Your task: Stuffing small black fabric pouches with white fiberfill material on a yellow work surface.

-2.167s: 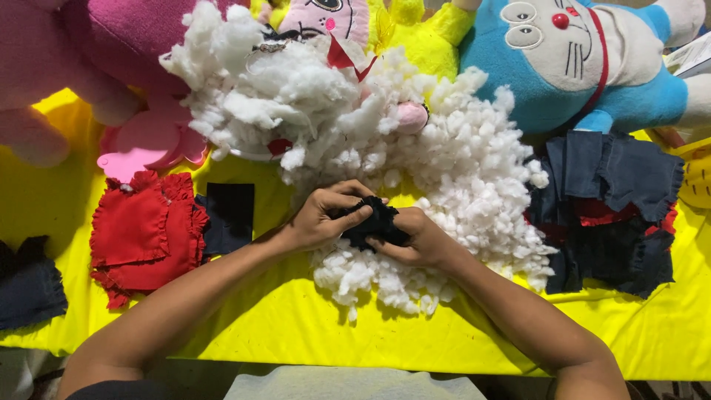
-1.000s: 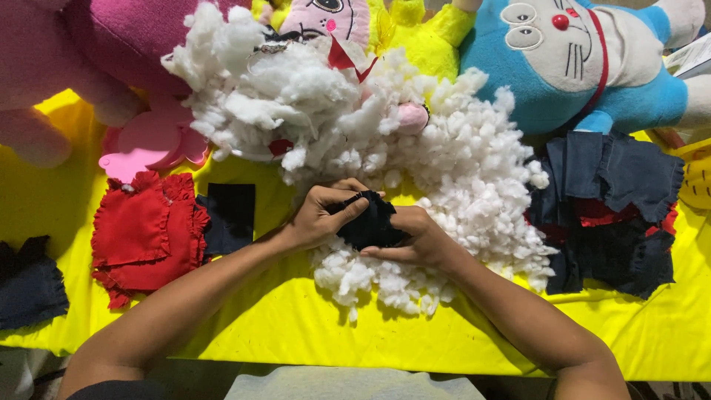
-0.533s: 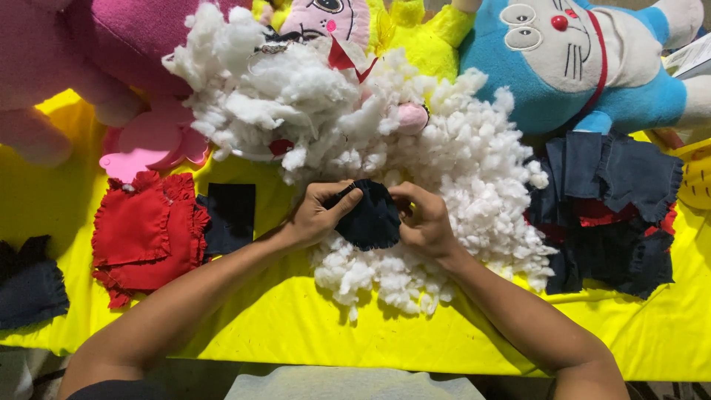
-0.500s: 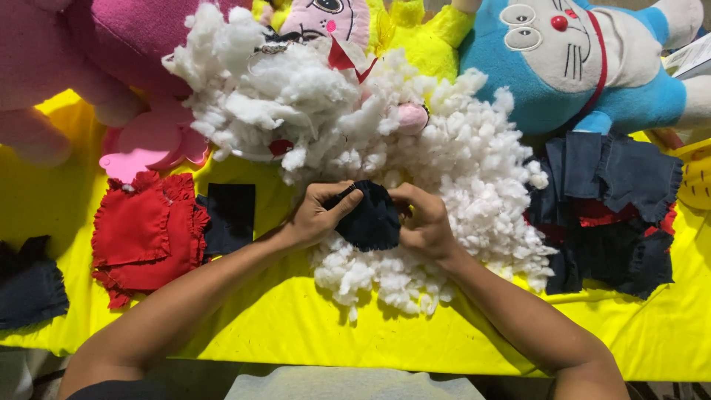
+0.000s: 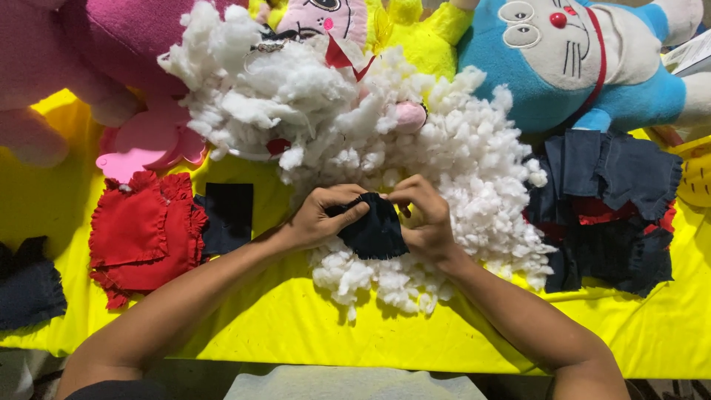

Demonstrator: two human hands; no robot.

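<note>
Both hands hold a small dark navy fabric pouch [image 5: 374, 230] over a big pile of white stuffing fluff [image 5: 444, 163]. My left hand [image 5: 318, 218] pinches the pouch's upper left edge, thumb on top. At the pouch's upper right edge, my right hand [image 5: 426, 218] grips with curled fingers. The pouch hangs spread flat between the hands, its frayed lower edge over the fluff near the table's front.
A yellow cloth [image 5: 296, 326] covers the table. Red frilled fabric pieces [image 5: 141, 230] and a dark square [image 5: 229, 215] lie at left, a dark piece [image 5: 29, 285] at far left. Navy and red pieces [image 5: 607, 215] are stacked at right. Pink [image 5: 89, 52], yellow [image 5: 429, 30] and blue [image 5: 585, 59] plush toys line the back.
The pouch was bunched small between my hands; now it is pulled wider and flatter. The hands have moved slightly apart and stayed over the fluff.
</note>
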